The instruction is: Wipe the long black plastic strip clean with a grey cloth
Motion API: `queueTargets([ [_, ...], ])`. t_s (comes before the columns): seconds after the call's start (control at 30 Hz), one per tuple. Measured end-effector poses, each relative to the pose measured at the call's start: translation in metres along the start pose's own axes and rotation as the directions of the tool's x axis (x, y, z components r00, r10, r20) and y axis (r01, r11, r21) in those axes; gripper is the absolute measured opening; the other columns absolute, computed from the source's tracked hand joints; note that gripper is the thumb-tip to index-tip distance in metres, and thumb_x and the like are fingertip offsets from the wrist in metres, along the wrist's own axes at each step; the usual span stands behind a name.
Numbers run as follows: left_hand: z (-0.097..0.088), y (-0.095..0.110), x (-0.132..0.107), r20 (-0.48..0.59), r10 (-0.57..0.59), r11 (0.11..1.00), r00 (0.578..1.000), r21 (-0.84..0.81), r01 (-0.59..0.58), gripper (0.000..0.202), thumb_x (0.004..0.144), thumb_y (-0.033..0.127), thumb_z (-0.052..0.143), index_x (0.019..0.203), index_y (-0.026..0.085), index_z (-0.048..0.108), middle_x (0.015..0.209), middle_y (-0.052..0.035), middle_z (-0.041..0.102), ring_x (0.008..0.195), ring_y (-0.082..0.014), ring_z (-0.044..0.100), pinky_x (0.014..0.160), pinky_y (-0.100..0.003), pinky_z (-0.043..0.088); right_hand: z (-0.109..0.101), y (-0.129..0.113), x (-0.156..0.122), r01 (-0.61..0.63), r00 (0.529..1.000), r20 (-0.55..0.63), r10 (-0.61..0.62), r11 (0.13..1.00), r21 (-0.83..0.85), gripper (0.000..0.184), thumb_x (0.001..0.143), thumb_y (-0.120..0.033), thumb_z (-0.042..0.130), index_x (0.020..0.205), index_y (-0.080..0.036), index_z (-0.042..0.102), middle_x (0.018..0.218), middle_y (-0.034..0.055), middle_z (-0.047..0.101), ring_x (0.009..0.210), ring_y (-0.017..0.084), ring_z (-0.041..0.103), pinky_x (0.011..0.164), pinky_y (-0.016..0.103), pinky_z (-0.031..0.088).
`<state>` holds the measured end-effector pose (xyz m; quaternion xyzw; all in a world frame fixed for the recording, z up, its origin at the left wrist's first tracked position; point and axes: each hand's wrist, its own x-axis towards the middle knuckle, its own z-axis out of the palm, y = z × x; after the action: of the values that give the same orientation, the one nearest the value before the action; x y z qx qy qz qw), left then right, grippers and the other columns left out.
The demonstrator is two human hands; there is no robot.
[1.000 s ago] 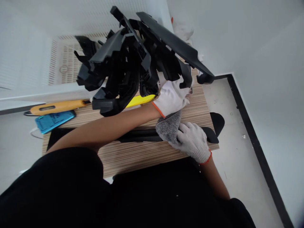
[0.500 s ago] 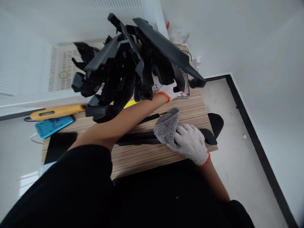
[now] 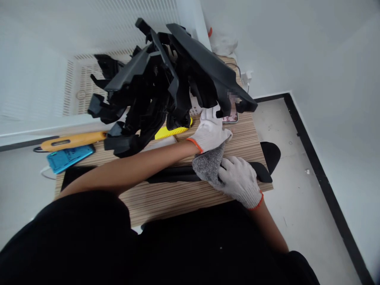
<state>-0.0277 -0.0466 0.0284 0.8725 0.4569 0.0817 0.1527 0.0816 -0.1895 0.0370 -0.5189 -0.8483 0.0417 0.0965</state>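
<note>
Fingers of right hand (image 3: 239,180) clamp one grey cloth (image 3: 208,164); left hand's (image 3: 210,130) grip unclear, perhaps empty.

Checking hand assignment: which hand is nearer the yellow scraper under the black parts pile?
Left. The left hand lies just right of the yellow scraper, at the foot of the pile of black parts. The right hand is farther toward the table's near edge, holding the grey cloth.

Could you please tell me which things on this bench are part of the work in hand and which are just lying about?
In hand: cloth, long black part, pile of black parts.
Lying about: orange knife, blue phone, yellow tool.
</note>
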Motion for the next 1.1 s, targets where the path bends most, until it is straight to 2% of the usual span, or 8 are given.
queueTargets([
  [0.13, -0.005, 0.000, -0.014, 0.014, -0.041, 0.999, 0.999, 0.011, 0.041, 0.074, 0.086, 0.034, 0.060, 0.151, 0.003, 0.041, 0.154, -0.0271, 0.047, 0.147, -0.0422, 0.041, 0.117, -0.052, 0.039, 0.001, 0.000, 0.000, 0.003, 1.000, -0.024, -0.003, 1.000, 0.004, 0.027, 0.094, -0.045, 0.064, 0.082, -0.021, 0.069, 0.079, 0.0035, 0.067, 0.074, 0.019, 0.055, 0.063, 0.036, 0.026],
  [0.3, -0.014, -0.016, -0.026, 0.027, 0.084, 0.983, 0.996, -0.165, -0.079, 0.079, 0.087, 0.032, 0.059, 0.157, 0.007, 0.031, 0.160, -0.0221, 0.041, 0.153, -0.0374, 0.033, 0.125, -0.053, 0.031, 0.002, 0.000, -0.001, 0.004, 1.000, -0.022, -0.005, 1.000, -0.016, 0.028, 0.093, -0.045, 0.064, 0.081, -0.021, 0.070, 0.080, 0.0039, 0.068, 0.074, 0.019, 0.055, 0.063, 0.035, 0.027],
  [0.43, -0.036, -0.025, -0.041, 0.124, 0.148, 0.968, 0.981, -0.223, -0.118, 0.067, 0.092, 0.033, 0.057, 0.151, 0.006, 0.041, 0.151, -0.0235, 0.051, 0.141, -0.0350, 0.050, 0.120, -0.050, 0.042, 0.003, -0.001, -0.001, -0.011, 1.000, -0.028, 0.010, 0.999, -0.036, 0.028, 0.093, -0.046, 0.064, 0.083, -0.021, 0.071, 0.080, 0.0045, 0.068, 0.075, 0.020, 0.057, 0.063, 0.036, 0.030],
  [0.6, -0.059, -0.022, -0.089, 0.072, 0.510, 0.848, 0.857, -0.207, -0.488, 0.073, 0.094, 0.055, 0.061, 0.150, 0.011, 0.046, 0.158, -0.0221, 0.048, 0.148, -0.0372, 0.043, 0.120, -0.054, 0.043, 0.002, 0.000, 0.000, 0.001, 0.999, -0.049, -0.003, 0.999, -0.033, 0.025, 0.096, -0.044, 0.063, 0.090, -0.022, 0.073, 0.083, 0.0039, 0.070, 0.074, 0.020, 0.060, 0.063, 0.036, 0.033],
  [0.67, -0.060, -0.020, -0.106, 0.064, 0.555, 0.825, 0.829, -0.164, -0.540, 0.071, 0.095, 0.051, 0.063, 0.151, 0.010, 0.045, 0.158, -0.0229, 0.048, 0.145, -0.0373, 0.048, 0.116, -0.054, 0.047, 0.001, 0.001, 0.001, 0.034, 0.998, -0.056, -0.037, 0.998, -0.050, 0.024, 0.096, -0.042, 0.063, 0.091, -0.020, 0.074, 0.083, 0.0050, 0.071, 0.073, 0.020, 0.061, 0.064, 0.036, 0.035],
  [0.83, -0.065, -0.028, -0.127, 0.072, 0.480, 0.877, 0.874, -0.017, -0.480, 0.058, 0.092, 0.022, 0.058, 0.150, 0.020, 0.049, 0.158, -0.0152, 0.049, 0.126, -0.0322, 0.063, 0.104, -0.049, 0.056, -0.003, 0.006, 0.004, 0.045, 0.997, -0.060, -0.047, 0.998, -0.034, 0.033, 0.094, -0.052, 0.066, 0.097, -0.019, 0.073, 0.084, 0.0059, 0.074, 0.077, 0.021, 0.064, 0.066, 0.035, 0.038],
  [0.97, -0.071, -0.045, -0.138, 0.084, 0.503, 0.863, 0.860, -0.003, -0.505, 0.045, 0.091, 0.013, 0.051, 0.134, 0.022, 0.061, 0.130, -0.0109, 0.069, 0.112, -0.0277, 0.066, 0.094, -0.045, 0.057, -0.003, 0.011, 0.003, 0.082, 0.995, -0.048, -0.082, 0.996, 0.016, 0.037, 0.091, -0.045, 0.072, 0.121, -0.022, 0.068, 0.114, 0.0042, 0.077, 0.091, 0.021, 0.067, 0.074, 0.036, 0.043],
  [1.1, -0.071, -0.057, -0.156, 0.075, 0.461, 0.886, 0.884, 0.014, -0.463, 0.028, 0.094, 0.015, 0.051, 0.115, 0.022, 0.069, 0.101, -0.0078, 0.072, 0.090, -0.0235, 0.067, 0.083, -0.040, 0.057, 0.001, 0.008, 0.004, 0.133, 0.990, -0.050, -0.133, 0.991, 0.006, 0.042, 0.094, -0.046, 0.069, 0.129, -0.024, 0.065, 0.123, 0.0044, 0.075, 0.097, 0.023, 0.066, 0.079, 0.037, 0.045],
])
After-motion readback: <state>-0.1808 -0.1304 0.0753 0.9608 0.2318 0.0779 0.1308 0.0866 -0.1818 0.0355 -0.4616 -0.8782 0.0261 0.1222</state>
